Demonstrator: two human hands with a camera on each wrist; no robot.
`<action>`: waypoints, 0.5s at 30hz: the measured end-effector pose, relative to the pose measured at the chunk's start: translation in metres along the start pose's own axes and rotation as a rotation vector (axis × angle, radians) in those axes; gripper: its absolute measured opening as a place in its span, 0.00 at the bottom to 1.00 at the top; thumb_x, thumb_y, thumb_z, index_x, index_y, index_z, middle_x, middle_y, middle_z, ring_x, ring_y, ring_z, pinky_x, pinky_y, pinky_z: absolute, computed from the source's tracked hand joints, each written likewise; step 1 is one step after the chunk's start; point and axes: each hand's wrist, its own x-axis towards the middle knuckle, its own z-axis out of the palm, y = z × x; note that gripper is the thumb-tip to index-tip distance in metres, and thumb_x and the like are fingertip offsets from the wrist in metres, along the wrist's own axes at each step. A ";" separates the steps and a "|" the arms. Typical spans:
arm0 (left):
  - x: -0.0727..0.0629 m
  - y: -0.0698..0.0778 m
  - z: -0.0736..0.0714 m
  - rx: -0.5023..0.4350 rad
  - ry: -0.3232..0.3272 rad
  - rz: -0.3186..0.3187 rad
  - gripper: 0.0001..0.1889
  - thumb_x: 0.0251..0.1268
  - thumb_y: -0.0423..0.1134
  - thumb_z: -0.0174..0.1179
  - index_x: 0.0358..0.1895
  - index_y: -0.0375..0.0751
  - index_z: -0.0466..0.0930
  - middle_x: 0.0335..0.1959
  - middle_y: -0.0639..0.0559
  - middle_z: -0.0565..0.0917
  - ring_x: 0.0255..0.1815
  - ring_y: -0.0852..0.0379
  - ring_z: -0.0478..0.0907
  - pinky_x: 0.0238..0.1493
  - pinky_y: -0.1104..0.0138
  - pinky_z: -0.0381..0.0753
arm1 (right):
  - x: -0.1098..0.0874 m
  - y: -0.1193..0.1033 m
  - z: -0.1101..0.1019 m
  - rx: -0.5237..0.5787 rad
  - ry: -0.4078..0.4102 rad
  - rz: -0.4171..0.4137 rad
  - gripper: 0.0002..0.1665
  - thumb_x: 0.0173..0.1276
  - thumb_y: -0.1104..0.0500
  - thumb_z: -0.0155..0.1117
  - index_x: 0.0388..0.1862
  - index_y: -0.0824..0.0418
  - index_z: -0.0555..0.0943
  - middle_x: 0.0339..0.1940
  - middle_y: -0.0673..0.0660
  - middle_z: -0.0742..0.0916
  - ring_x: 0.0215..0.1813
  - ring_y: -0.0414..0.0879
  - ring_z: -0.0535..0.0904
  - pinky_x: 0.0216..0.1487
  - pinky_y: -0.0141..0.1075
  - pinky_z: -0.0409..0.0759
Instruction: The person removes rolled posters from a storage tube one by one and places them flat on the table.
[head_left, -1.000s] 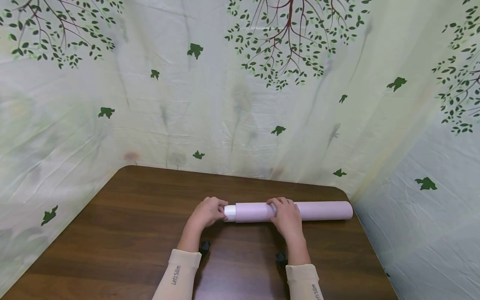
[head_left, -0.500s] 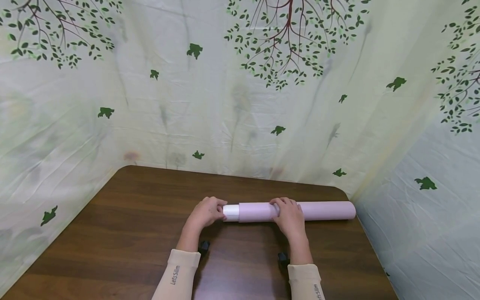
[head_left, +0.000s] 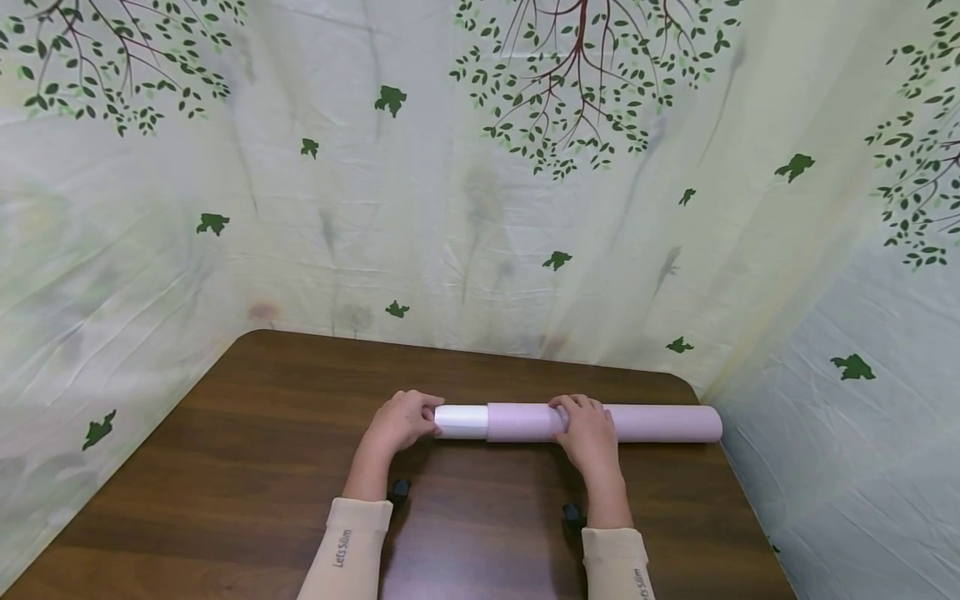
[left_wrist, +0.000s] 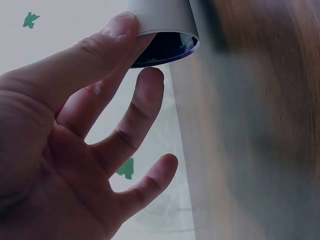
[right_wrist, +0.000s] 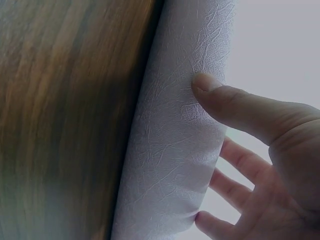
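A long lilac tube [head_left: 663, 423] lies sideways on the table, and a white inner tube [head_left: 462, 422] sticks out of its left end. My left hand [head_left: 401, 419] pinches the free end of the white piece. In the left wrist view, the thumb is on the outside of the white tube [left_wrist: 167, 17], the index finger reaches its hollow, dark mouth, and the other fingers are spread. My right hand [head_left: 587, 429] grips the lilac tube from above, near its middle. Close up, the thumb of the right hand [right_wrist: 280, 155] presses the creased, textured lilac surface [right_wrist: 165, 120], fingers round the far side.
The brown wooden table [head_left: 300, 467] has rounded far corners. Behind and beside it hangs a pale cloth [head_left: 480, 208] printed with leaves and branches. The lilac tube's right end reaches the table's right edge. Small black devices [head_left: 401, 492] sit at the wrists.
My left hand has moved left with the white inner tube, and my right hand has shifted right with the lilac tube. More of the white piece now shows between them.
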 end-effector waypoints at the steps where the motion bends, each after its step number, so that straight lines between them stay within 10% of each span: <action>1: 0.000 -0.001 -0.001 0.000 0.001 -0.002 0.27 0.58 0.38 0.79 0.64 0.45 0.87 0.31 0.56 0.88 0.33 0.57 0.78 0.37 0.65 0.73 | 0.000 0.001 0.000 0.002 0.001 0.002 0.26 0.63 0.57 0.82 0.59 0.50 0.85 0.69 0.63 0.83 0.75 0.67 0.72 0.78 0.69 0.63; 15: 0.000 -0.010 -0.004 -0.018 -0.003 -0.022 0.27 0.62 0.36 0.76 0.65 0.44 0.86 0.34 0.54 0.88 0.34 0.57 0.78 0.38 0.64 0.74 | -0.001 0.002 -0.004 -0.001 0.007 0.001 0.25 0.62 0.59 0.81 0.58 0.51 0.85 0.68 0.64 0.83 0.74 0.69 0.73 0.76 0.70 0.64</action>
